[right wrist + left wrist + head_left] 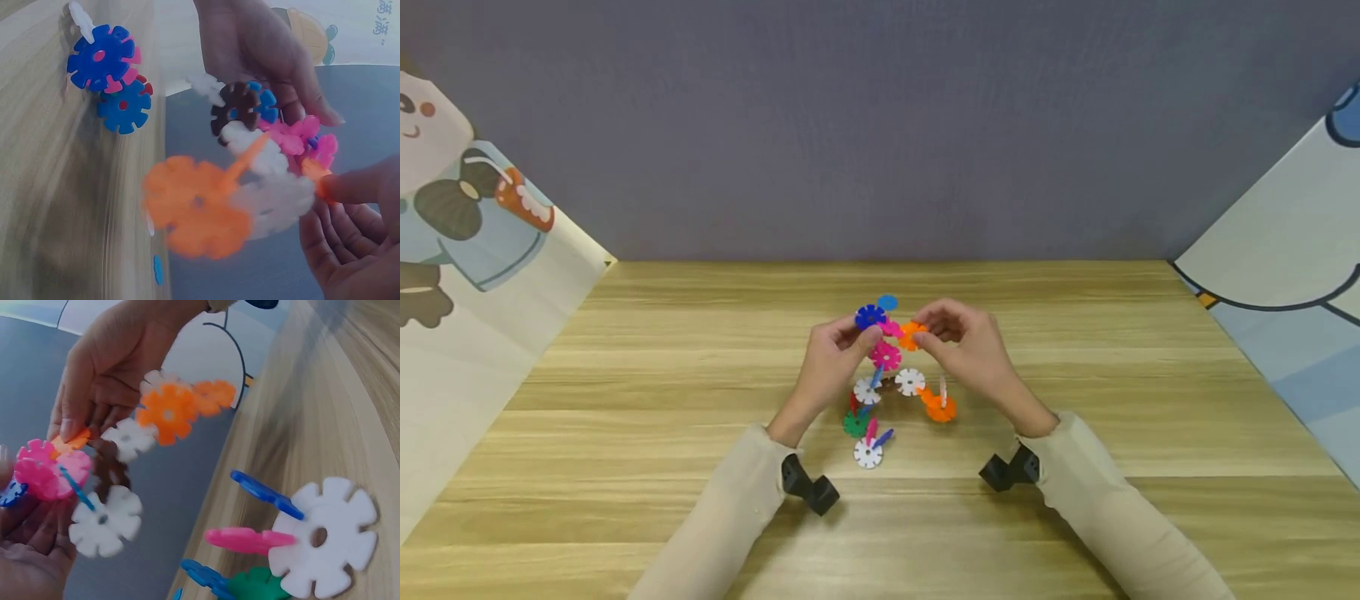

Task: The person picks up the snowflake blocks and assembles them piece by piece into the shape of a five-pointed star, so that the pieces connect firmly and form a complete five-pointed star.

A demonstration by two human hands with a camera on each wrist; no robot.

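Flower-shaped interlocking plastic discs are joined into a chain between the hands. My left hand (831,358) grips its upper end, where a dark blue disc (870,317) and pink discs (887,357) meet. With thumb and fingers, my right hand (973,346) pinches an orange disc (911,336) against a pink one; whether its slot is engaged, I cannot tell. From the pink discs hang a thin blue disc (76,487), a white disc (105,522), a brown disc (111,467), another white disc (128,439) and further orange discs (167,414). The left palm is partly hidden behind the pieces.
On the wood-grain table (700,375), below the held chain, lie a white disc (868,452) with pink and blue discs slotted upright, and a green disc (856,423) near it. A light blue disc (887,302) lies farther back. A grey partition (880,133) rises behind.
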